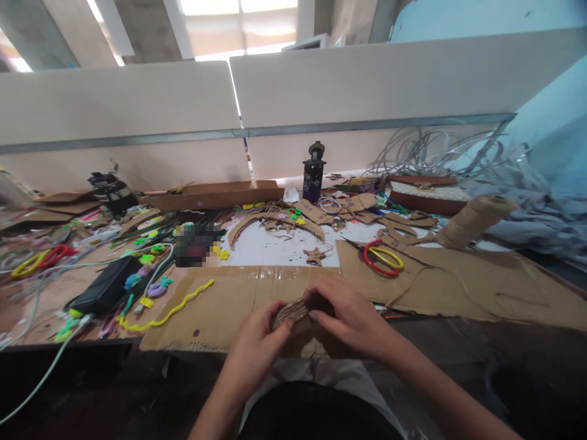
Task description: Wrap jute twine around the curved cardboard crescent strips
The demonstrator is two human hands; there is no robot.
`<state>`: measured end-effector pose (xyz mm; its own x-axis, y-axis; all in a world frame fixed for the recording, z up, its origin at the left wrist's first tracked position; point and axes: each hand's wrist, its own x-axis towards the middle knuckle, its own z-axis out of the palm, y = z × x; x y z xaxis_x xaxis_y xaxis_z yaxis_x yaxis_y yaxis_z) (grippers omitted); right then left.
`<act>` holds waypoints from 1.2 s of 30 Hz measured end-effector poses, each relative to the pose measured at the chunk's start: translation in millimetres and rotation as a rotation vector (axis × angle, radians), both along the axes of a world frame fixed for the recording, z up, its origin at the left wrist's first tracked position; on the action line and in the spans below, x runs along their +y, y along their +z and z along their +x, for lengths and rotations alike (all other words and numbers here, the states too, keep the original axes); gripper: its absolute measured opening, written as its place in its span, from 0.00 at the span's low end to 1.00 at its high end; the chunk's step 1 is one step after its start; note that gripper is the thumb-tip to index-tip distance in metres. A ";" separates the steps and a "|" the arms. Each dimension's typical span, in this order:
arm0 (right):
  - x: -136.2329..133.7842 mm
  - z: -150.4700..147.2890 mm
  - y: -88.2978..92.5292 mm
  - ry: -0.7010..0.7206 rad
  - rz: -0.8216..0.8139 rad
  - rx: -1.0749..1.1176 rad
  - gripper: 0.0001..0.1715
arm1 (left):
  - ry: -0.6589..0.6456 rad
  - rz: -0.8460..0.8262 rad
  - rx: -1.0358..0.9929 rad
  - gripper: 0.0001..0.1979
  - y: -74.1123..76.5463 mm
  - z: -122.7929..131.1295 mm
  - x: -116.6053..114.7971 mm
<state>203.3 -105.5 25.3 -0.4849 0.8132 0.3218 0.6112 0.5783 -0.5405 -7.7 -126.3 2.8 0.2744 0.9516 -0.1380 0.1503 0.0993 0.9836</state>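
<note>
Both hands meet at the near edge of the desk over a large flat cardboard sheet [238,299]. My left hand [255,342] and my right hand [346,315] pinch a small twine-wrapped cardboard piece [291,311] between them, fingers closed on its two ends. A line of twine runs over the cardboard sheet from near my right hand toward the spool of jute twine [474,220] lying on its side at the right. Part of the piece is hidden under my right fingers.
Red and yellow scissors [383,258] lie on the cardboard to the right. Cardboard cut-outs, a crescent [275,221] and a star [315,255] sit further back. A dark bottle [313,173], a black box [106,286], a yellow pipe cleaner [169,310] and several cables are around.
</note>
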 end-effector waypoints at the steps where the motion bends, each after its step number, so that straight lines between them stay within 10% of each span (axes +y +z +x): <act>1: 2.5 -0.7 -2.2 -0.011 0.000 -0.006 0.10 | 0.002 0.073 0.103 0.12 2.3 -1.0 3.3; 10: 9.9 1.3 -18.9 -0.051 0.068 -0.082 0.09 | -0.019 0.751 0.678 0.20 0.6 -2.0 2.6; 36: 1.1 12.2 -34.4 -0.150 0.311 -0.220 0.07 | -0.111 0.830 0.858 0.17 -19.1 -0.4 -8.2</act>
<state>215.5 -104.4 -9.1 -0.4532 0.7603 0.4654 0.7827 0.5893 -0.2005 -8.0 -134.5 -16.3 0.4792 0.8140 0.3284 0.7564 -0.5728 0.3160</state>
